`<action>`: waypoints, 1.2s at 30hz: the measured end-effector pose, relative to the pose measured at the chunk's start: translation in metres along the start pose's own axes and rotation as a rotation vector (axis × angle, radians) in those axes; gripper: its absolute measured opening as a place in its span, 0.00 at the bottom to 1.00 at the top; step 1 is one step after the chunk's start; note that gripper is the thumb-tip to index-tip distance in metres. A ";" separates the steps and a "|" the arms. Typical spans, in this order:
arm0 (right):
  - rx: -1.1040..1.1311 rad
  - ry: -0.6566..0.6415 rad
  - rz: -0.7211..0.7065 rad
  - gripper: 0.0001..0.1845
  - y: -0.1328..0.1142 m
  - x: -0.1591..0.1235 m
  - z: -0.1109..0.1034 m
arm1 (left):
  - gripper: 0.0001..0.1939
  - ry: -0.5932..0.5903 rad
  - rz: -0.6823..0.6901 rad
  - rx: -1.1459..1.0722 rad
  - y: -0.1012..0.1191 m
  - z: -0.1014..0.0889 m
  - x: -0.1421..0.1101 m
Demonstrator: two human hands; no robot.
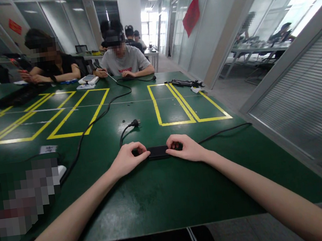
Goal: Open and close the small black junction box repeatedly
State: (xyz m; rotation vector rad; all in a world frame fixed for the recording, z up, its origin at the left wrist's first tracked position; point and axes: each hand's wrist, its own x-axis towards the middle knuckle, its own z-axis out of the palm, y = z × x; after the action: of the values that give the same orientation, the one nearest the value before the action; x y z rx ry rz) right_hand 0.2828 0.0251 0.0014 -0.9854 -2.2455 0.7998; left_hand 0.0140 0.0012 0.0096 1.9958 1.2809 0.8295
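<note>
A small black power adapter (158, 152) lies flat on the green table (169, 190) in front of me. My left hand (128, 159) pinches its left end with curled fingers. My right hand (183, 148) grips its right end the same way. One black cable leaves the left end and curves up to a loose plug (134, 123). Another thin cable (224, 131) runs from the right end toward the table's right edge.
Yellow taped rectangles (176, 103) mark the tabletop. A second black cable (96, 118) crosses toward a white power strip (61, 171) at the left. Two seated people work at the far side, one behind a white device (88, 80). A black tool (184, 83) lies far right.
</note>
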 end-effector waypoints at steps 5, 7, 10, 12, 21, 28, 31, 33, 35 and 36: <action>0.012 0.007 0.055 0.14 0.002 0.001 0.003 | 0.14 -0.015 -0.014 -0.004 -0.001 0.000 0.001; 0.008 0.021 0.104 0.14 0.001 0.002 0.005 | 0.15 -0.020 -0.023 -0.015 -0.002 0.000 0.001; -0.017 0.034 0.170 0.16 -0.002 0.004 0.007 | 0.16 -0.037 0.001 0.008 -0.003 0.001 0.003; -0.033 0.006 0.171 0.16 -0.005 0.005 0.007 | 0.17 -0.059 0.036 0.073 -0.004 0.003 0.004; -0.037 -0.009 -0.028 0.14 -0.014 -0.002 0.011 | 0.14 -0.060 0.135 0.253 0.006 0.006 -0.004; -0.250 -0.004 -0.137 0.12 -0.015 -0.003 0.016 | 0.12 -0.002 0.214 0.314 0.010 0.009 -0.008; -0.347 -0.034 -0.226 0.11 -0.013 -0.003 0.015 | 0.11 -0.012 0.233 0.345 0.012 0.010 -0.010; -0.378 -0.054 -0.257 0.13 -0.011 -0.003 0.015 | 0.10 -0.025 0.259 0.380 0.012 0.011 -0.011; -0.385 -0.055 -0.274 0.14 -0.011 -0.003 0.015 | 0.11 -0.045 0.296 0.412 0.012 0.012 -0.011; -0.387 -0.048 -0.278 0.15 -0.012 -0.003 0.015 | 0.12 -0.057 0.314 0.423 0.011 0.013 -0.011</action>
State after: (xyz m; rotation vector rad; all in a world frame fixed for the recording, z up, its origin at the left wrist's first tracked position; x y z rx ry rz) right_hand 0.2692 0.0122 -0.0011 -0.7950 -2.5629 0.2765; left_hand 0.0263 -0.0146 0.0086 2.5863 1.2015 0.6724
